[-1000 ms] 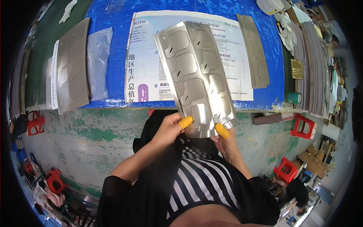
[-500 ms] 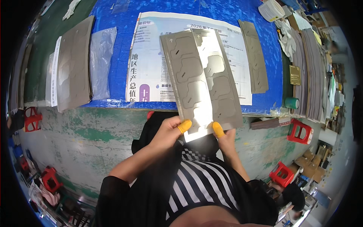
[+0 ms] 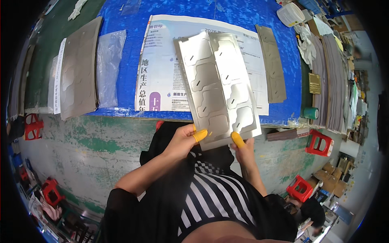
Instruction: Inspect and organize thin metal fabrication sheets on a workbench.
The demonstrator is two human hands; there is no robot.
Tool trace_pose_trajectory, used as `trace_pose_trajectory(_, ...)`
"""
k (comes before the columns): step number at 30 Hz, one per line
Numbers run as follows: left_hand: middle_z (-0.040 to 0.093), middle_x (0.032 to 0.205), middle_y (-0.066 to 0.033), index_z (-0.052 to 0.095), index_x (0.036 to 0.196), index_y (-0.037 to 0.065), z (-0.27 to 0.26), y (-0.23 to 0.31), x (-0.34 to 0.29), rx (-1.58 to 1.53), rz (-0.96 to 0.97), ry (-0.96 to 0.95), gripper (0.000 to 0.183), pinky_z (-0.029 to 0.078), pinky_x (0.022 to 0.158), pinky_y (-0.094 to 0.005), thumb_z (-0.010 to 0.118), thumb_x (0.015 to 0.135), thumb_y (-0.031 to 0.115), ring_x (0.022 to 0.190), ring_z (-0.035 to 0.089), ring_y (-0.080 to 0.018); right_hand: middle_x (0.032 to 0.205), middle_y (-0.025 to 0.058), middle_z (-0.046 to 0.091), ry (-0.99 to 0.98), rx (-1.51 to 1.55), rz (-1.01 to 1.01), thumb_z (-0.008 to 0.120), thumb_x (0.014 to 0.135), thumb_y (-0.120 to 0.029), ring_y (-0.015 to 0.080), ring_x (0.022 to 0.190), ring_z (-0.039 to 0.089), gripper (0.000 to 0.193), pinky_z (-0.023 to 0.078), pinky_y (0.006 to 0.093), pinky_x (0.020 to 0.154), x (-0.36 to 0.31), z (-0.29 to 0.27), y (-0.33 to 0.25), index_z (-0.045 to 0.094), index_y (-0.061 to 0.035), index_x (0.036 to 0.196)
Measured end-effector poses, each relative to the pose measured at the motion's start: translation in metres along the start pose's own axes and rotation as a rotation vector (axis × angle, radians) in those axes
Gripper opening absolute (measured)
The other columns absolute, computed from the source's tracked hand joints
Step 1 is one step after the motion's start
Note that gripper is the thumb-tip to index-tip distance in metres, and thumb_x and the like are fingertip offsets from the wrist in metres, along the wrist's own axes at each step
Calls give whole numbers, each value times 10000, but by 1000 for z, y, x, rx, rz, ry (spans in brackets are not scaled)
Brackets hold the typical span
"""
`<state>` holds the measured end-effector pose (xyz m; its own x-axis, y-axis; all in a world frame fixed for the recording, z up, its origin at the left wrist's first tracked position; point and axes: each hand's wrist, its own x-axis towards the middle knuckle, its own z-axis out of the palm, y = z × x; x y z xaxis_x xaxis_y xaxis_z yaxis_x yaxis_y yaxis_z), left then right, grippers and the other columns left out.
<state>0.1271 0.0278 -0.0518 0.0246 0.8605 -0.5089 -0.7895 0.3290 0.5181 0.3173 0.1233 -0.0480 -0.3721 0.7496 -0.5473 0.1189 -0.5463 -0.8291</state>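
Observation:
A thin, shiny metal sheet with two columns of cut outlines is held up, tilted, over the table's near edge. My left hand pinches its lower left corner, and my right hand grips the lower right corner. Yellow finger cots cover both thumbs; the fingers beneath the sheet are hidden. Behind it, a printed newspaper lies on the blue table top. A narrower grey metal sheet rests along the newspaper's right edge. On the left stands a pile of similar sheets.
Beside the left pile lies a clear plastic bag. A white tub, a white cloth, a green tape roll and stacked grey sheets occupy the right side. Red stools stand on the floor.
The held sheet has tilted, so the bright reflection has spread from its middle across most of the surface. Both hands keep their grip, the right one slightly farther right.

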Motion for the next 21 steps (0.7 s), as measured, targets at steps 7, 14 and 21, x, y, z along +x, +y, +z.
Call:
trace_pose_trajectory(7,599,874,-18,568,1014,-12,2,-4,2,-70,8,30,195,420,657,-186,527,859,100,768,538,-56,902,26,515,-6,280,20,604,804,-111,69,635,464,356,363,186,473,-18,16,-14,423,-39,1102)
trace_pose_trajectory(14,581,1020,-83,525,1088,-18,6,4,-3,-91,-12,37,241,457,813,-285,508,869,82,907,568,-148,769,0,524,-75,415,53,586,828,-124,36,572,403,242,293,201,466,-20,13,-13,490,-28,1028)
trace_pose_trajectory(21,570,976,-73,506,1087,-5,10,7,-5,-148,33,-116,236,456,779,-271,464,895,127,862,562,-144,553,-9,479,-222,-159,132,526,867,-303,48,454,371,297,267,199,416,-14,-12,-9,567,-33,749)
